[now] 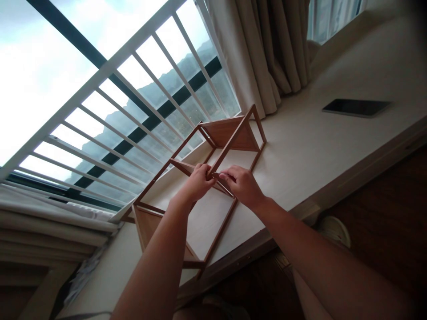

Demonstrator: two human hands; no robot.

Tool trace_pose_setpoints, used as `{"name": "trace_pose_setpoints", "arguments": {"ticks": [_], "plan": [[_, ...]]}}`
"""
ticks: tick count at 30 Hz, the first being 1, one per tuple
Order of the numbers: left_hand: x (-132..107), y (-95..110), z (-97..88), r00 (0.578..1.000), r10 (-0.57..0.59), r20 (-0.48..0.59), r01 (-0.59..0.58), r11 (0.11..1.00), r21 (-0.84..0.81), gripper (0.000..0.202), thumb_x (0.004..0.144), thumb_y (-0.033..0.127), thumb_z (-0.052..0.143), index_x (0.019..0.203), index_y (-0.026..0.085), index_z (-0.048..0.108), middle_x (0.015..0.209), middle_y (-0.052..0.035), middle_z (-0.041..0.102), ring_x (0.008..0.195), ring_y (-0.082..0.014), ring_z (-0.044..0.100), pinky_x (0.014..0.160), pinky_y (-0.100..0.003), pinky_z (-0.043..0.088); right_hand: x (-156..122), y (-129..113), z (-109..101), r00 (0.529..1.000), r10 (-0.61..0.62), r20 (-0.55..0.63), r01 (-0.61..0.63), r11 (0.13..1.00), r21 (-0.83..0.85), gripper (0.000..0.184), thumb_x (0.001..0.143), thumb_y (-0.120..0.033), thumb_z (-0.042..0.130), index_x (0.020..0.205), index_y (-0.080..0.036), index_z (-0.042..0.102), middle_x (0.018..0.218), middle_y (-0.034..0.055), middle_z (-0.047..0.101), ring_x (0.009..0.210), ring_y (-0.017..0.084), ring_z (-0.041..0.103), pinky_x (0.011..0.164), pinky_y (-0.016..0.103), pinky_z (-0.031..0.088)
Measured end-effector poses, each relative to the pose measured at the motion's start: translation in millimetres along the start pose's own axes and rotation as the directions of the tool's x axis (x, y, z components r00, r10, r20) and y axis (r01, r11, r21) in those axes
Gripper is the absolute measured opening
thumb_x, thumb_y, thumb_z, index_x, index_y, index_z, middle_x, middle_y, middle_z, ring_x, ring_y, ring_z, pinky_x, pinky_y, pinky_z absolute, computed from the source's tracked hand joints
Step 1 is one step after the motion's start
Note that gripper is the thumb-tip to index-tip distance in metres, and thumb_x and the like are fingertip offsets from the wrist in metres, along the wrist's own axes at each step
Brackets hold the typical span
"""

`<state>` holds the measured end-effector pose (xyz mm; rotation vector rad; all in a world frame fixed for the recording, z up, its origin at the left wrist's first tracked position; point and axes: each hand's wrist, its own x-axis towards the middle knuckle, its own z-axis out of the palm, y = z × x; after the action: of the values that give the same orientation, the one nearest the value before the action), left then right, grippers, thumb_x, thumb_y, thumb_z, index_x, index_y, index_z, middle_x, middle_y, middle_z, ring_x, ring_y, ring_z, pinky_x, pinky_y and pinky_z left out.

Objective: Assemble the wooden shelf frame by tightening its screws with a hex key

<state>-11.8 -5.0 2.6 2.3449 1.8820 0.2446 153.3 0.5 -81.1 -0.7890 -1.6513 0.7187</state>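
A brown wooden shelf rack [230,141] lies on its side on the pale ledge, its open frame and flat panels facing up. My left hand [197,183] is closed around its upper rail, near the middle shelf. Just to the right, my right hand [240,183] is closed in a pinch on a small, thin metal tool [216,175]. The tool's tip meets the rail beside my left fingers. Its exact kind is too small to make out, and my fingers hide most of it.
A dark tablet or phone [356,107] lies flat on the ledge [300,142] at the right. A window with a white railing [133,49] stands behind the rack, with beige curtains [263,53] beside it. The ledge's front edge drops to a dark floor.
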Motion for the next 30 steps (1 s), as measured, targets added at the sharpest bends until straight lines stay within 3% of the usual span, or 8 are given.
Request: {"name": "trace_pose_setpoints", "arguments": {"ticks": [6, 15, 23, 30], "plan": [[1, 0, 1.4, 1.000, -0.005, 0.004, 0.005, 1.000, -0.006, 0.012, 0.083, 0.028, 0.059, 0.079, 0.018, 0.053, 0.091, -0.0026, 0.049, 0.084, -0.0165, 0.051, 0.081, -0.029, 0.044, -3, -2, -2, 0.998, -0.007, 0.060, 0.011, 0.997, -0.072, 0.025, 0.094, -0.032, 0.051, 0.091, -0.019, 0.073, 0.076, 0.0049, 0.059, 0.073, 0.017, 0.056, 0.070, 0.029, 0.040], [2, -1, 2.5, 1.000, -0.020, 0.007, 0.021, 0.999, -0.032, 0.012, 0.083, 0.029, 0.060, 0.085, 0.018, 0.055, 0.095, -0.0029, 0.050, 0.085, -0.0164, 0.052, 0.082, -0.029, 0.044, -5, -7, 1, 0.994, 0.110, -0.004, -0.108, 0.983, 0.146, 0.024, 0.091, -0.034, 0.054, 0.087, -0.019, 0.073, 0.085, 0.0053, 0.072, 0.079, 0.018, 0.063, 0.074, 0.029, 0.043], [1, -1, 2.2, 1.000, -0.010, 0.008, 0.010, 0.999, -0.032, 0.013, 0.083, 0.029, 0.059, 0.081, 0.019, 0.052, 0.091, -0.0020, 0.048, 0.081, -0.0154, 0.051, 0.079, -0.028, 0.043, -4, -13, 3, 0.984, 0.179, -0.014, -0.174, 0.968, 0.178, 0.029, 0.091, -0.036, 0.054, 0.082, -0.018, 0.074, 0.069, 0.0030, 0.068, 0.066, 0.016, 0.059, 0.062, 0.028, 0.038], [1, -2, 3.1, 1.000, -0.024, 0.016, 0.024, 1.000, -0.010, 0.016, 0.085, 0.030, 0.058, 0.079, 0.020, 0.047, 0.093, -0.0016, 0.047, 0.084, -0.0159, 0.050, 0.082, -0.030, 0.043, -6, -16, 6, 0.995, 0.096, -0.004, -0.096, 0.995, 0.026, 0.031, 0.094, -0.033, 0.049, 0.082, -0.018, 0.073, 0.076, 0.0064, 0.069, 0.070, 0.018, 0.060, 0.068, 0.031, 0.039]]}}
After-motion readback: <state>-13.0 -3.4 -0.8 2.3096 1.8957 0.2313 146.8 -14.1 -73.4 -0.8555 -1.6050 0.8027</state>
